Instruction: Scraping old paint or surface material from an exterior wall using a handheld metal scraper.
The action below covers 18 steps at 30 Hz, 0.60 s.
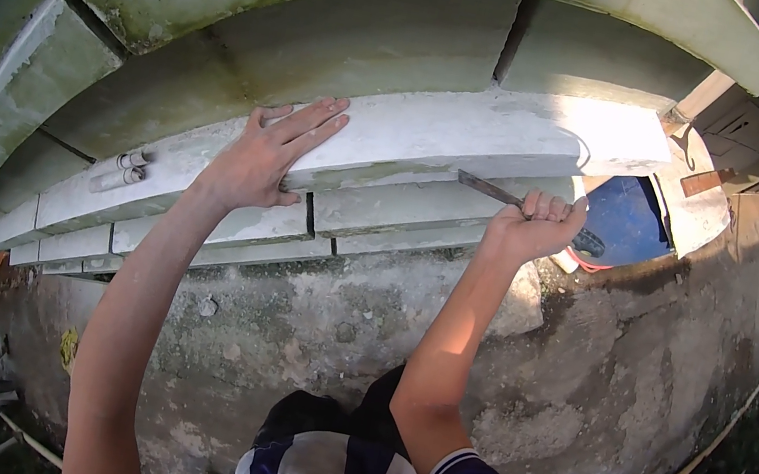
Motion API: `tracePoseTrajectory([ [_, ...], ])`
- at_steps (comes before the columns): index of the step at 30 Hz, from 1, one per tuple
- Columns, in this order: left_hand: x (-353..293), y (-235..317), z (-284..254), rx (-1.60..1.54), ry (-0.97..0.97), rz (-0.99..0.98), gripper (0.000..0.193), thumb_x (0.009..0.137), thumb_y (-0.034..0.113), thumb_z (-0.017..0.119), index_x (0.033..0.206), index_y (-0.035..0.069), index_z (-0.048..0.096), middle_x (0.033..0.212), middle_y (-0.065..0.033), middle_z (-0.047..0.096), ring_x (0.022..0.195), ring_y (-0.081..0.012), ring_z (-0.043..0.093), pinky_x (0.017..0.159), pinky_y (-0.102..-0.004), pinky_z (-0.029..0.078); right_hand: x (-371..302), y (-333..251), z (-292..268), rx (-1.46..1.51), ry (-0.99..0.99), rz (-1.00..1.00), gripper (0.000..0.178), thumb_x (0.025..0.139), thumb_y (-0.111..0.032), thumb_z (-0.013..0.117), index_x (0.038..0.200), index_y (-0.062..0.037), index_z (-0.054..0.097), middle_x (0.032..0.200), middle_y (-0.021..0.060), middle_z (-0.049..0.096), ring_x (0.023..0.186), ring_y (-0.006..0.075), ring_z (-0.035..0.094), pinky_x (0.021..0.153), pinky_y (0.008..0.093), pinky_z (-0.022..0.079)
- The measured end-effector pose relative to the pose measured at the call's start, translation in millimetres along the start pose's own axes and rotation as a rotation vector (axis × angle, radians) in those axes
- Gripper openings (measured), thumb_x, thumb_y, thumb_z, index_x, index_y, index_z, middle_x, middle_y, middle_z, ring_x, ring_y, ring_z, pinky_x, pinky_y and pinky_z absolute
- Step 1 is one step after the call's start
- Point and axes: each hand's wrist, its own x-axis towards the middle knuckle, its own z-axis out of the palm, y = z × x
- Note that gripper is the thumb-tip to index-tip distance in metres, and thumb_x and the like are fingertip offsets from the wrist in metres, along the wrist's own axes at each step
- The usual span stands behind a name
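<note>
1. the right hand is clenched round a narrow, flat, grey metal blade tool, its thumb uppermost. the blade juts from the fist to the person's left, toward the other hand.
2. the blade lies along the front edge of a long, white-topped, straight-edged masonry slab; whether it touches, i cannot tell. the slab is just beyond the fist, its long axis running across the person's front, from lower left to upper right.
3. the left hand grasps nothing: it is laid on the slab's top, fingers spread, thumb by the front edge. it is the nearer hand to the slab; the right is nearer its sunlit end.
4. left of that hand, pale, short cylindrical pieces rest on the slab.
5. the slab's top looks chalky and matte, its front face stained greenish grey. below are pale lower slabs split by dark joints.
6. right of the fist is a round blue plastic container; beneath everything, rough, blotched grey concrete ground.
</note>
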Motion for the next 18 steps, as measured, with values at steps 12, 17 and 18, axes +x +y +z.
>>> tracePoseTrajectory([
  [12, 6.7, 1.5, 2.7, -0.026, -0.006, 0.035, 0.133, 0.056, 0.022, 0.096, 0.163, 0.027, 0.017, 0.170, 0.0054, 0.020, 0.153, -0.0198, 0.029, 0.117, -0.0547, 0.033, -18.9, 20.8, 8.0, 0.014, -0.050, 0.062, 0.039, 0.101, -0.025, 0.060, 0.074, -0.0174, 0.033, 0.062, -0.0062, 0.027, 0.048, 0.0074, 0.025, 0.044, 0.0258, 0.024],
  [17, 0.8, 0.3, 2.1, -0.055, -0.009, 0.020, 0.132, 0.056, 0.021, 0.095, 0.163, 0.026, 0.018, 0.170, 0.0047, 0.021, 0.153, -0.0191, 0.029, 0.117, -0.0540, 0.034, -32.0, 15.5, -3.3, 0.018, 0.022, 0.096, 0.042, 0.101, -0.026, 0.062, 0.071, -0.0178, 0.034, 0.061, -0.0064, 0.028, 0.048, 0.0071, 0.027, 0.043, 0.0253, 0.026],
  [18, 1.9, -1.3, 0.3, -0.049, -0.008, 0.020, 0.132, 0.056, 0.021, 0.095, 0.163, 0.026, 0.018, 0.170, 0.0047, 0.021, 0.153, -0.0191, 0.029, 0.117, -0.0540, 0.034, -22.8, 11.5, -2.5, 0.022, 0.021, 0.098, 0.042, 0.101, -0.026, 0.062, 0.071, -0.0178, 0.034, 0.061, -0.0064, 0.028, 0.048, 0.0071, 0.027, 0.043, 0.0253, 0.026],
])
